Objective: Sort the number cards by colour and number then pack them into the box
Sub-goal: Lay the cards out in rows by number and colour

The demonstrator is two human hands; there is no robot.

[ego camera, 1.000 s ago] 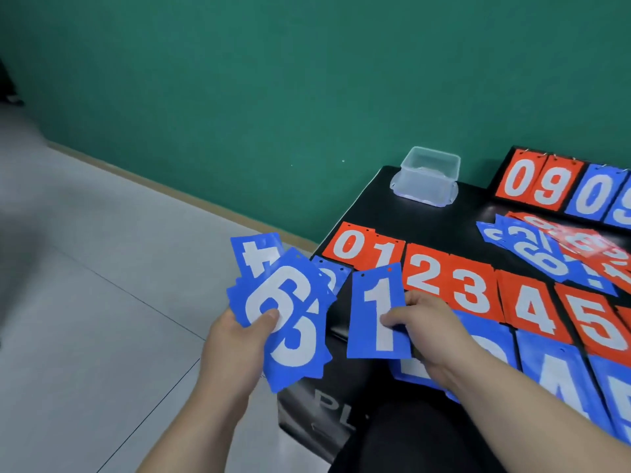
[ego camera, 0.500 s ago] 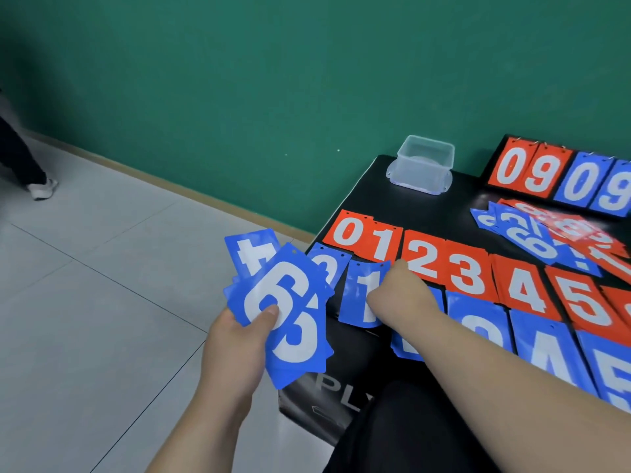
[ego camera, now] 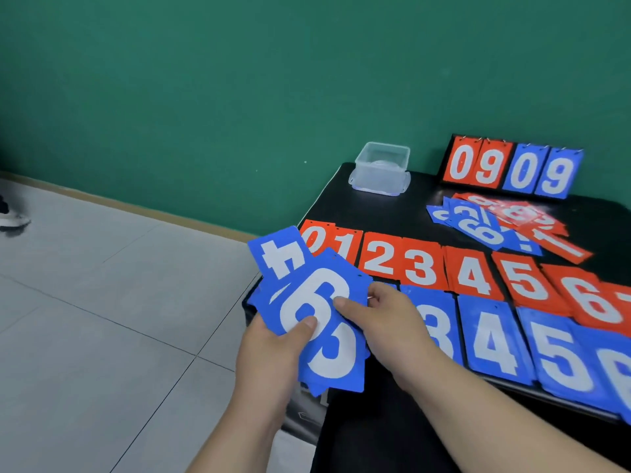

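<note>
Here we see the left hand [ego camera: 269, 349] curled around a fan of blue cards [ego camera: 327, 356], its thumb pressed flat on the face of the top card, the blue 6 card [ego camera: 324, 288]; a blue 4 and a blue 3 stick out behind it. The right hand [ego camera: 389, 319] meets the fan from the side, thumb lying on the 6 card's face and fingers bent at its right edge, so it pinches that card. The fan hangs over the near-left corner of the black table [ego camera: 375, 209]. On the table the red row [ego camera: 420, 264] runs 0 to 6, and just in front of it the blue row [ego camera: 491, 339] shows 3, 4, 5 and part of a 6, its left end hidden by the hands. A mixed pile of red and blue cards [ego camera: 505, 223] lies behind the rows, in front of the scoreboard stand [ego camera: 512, 169] reading 0909. The clear plastic box [ego camera: 380, 169] sits at the far-left corner, well apart from the cards; we cannot tell what is in it. Half a second ago the right hand was down on the table at a blue 1 in the blue row; now it is up at the fan, while the left hand's grip is unchanged.
</note>
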